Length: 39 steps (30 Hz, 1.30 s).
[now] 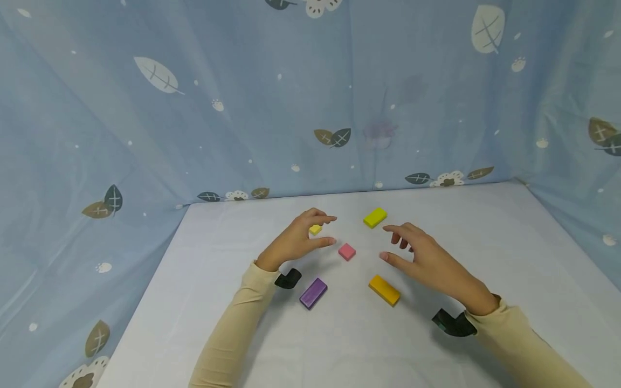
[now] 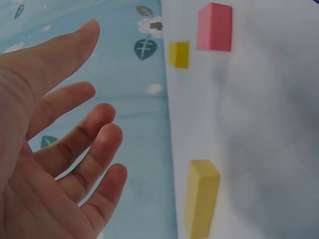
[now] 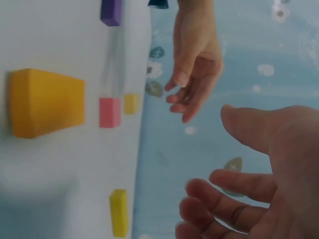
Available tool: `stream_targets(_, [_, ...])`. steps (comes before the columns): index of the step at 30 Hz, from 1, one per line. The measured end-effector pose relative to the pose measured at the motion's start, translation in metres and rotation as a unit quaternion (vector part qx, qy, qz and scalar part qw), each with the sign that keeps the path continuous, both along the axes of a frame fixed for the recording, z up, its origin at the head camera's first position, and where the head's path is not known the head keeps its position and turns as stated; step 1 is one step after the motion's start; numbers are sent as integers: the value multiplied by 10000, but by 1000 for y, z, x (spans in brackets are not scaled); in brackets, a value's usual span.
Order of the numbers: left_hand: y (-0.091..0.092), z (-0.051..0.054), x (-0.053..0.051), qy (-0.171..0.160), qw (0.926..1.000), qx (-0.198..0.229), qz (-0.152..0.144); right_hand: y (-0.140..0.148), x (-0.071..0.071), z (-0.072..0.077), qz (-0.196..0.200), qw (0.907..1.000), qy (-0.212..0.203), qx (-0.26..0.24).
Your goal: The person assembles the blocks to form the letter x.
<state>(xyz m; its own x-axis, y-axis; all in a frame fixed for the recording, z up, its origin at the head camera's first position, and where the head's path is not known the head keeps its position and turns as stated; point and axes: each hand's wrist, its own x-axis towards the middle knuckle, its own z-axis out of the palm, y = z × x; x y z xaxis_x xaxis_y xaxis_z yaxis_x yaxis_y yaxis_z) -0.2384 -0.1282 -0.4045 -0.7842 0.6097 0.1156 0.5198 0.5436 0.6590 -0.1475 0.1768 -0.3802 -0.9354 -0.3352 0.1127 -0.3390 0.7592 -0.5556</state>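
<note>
My left hand (image 1: 299,237) hovers over the white surface with fingers apart, holding nothing; a pale yellow block (image 1: 315,229) shows partly behind it. Between the two hands lies a pink block (image 1: 346,251). My right hand (image 1: 427,261) is also raised and empty, thumb and fingers spread. A bright yellow block (image 1: 375,217) lies beyond it, and an orange block (image 1: 384,290) lies nearer the front. The purple block (image 1: 313,293) rests below my left hand. In the left wrist view the left fingers (image 2: 107,114) are loosely bent and touch no block.
A white cloth (image 1: 339,345) covers the table. Behind it and at both sides hangs a blue curtain (image 1: 271,108) with leaf prints. Dark bands (image 1: 454,323) show at both wrists.
</note>
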Motion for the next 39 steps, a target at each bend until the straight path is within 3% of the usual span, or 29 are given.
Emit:
stream_targets(15, [0,-19,-9,-205,9993,-163,-266,3,4,-31,355,9984,-432,-49])
stream_targets(23, [6,-29,-14,-206,9984,-178,-506,0,4,-38,551,9947,-869,-76])
stream_targets(39, [18,-37,-14,-251,9972,-281,-645,1,3,-44,775,9878,-1347,10])
